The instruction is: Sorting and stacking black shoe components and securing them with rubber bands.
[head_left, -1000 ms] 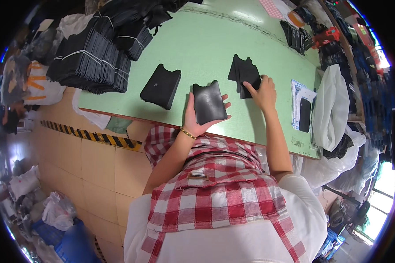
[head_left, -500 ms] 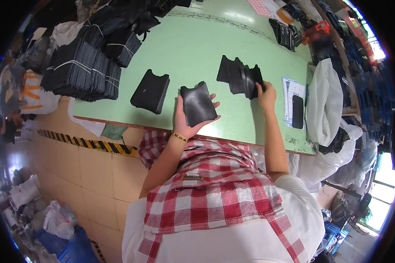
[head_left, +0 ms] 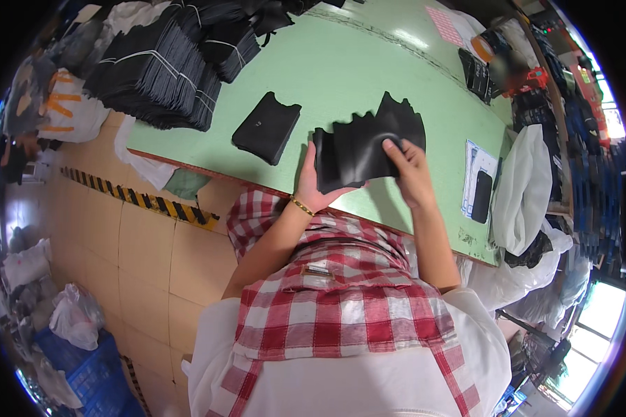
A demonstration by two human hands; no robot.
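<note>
My left hand (head_left: pixel 313 189) cradles black leather-like cut pieces (head_left: pixel 327 161) with scalloped top edges, its thumb along their left side and its fingers mostly hidden beneath. My right hand (head_left: pixel 413 174) pinches several similar fanned pieces (head_left: pixel 400 119), thumb on top. The fan overlaps the pieces in the left hand, so where one set ends and the other begins is hard to tell. Both sets are above the green table (head_left: pixel 355 62). On its surface, left of my hands, lies a small stack of black pieces (head_left: pixel 268 128) of like shape.
Tied bundles of black pieces (head_left: pixel 153 80) fill the table's far left. On the right lie papers (head_left: pixel 471 170), a black phone (head_left: pixel 481 197) and a white plastic bag (head_left: pixel 525 194). Black packets (head_left: pixel 474 75) and an orange-red tool (head_left: pixel 528 82) sit farther back.
My right hand has lifted the fanned pieces off the table and brought them left against those in my left hand. The view has shifted slightly.
</note>
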